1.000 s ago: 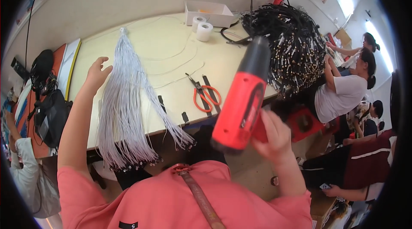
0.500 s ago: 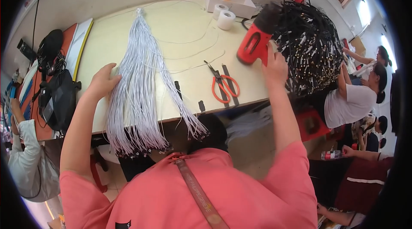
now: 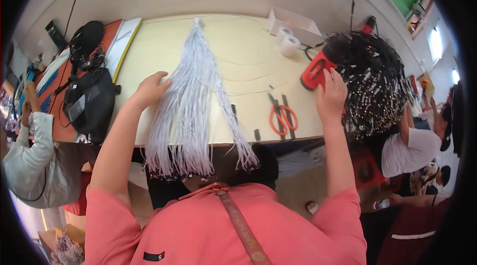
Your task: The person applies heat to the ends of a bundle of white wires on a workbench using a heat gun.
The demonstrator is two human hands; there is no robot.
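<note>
Red-black heat gun; white wire bundle, fanned downward

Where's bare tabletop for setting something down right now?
Clearest: upper left, between the yellow-edged white board and the bundle of thin white cables. Thin loose wires cross the middle. A smaller patch lies right of the orange-handled scissors. Crowded: the right end, with the red-and-black heat gun, heap of black cables, white rolls and open white box.

Gap btwn wire bundle & scissors, w/ cable pile as R-side obstacle
</note>
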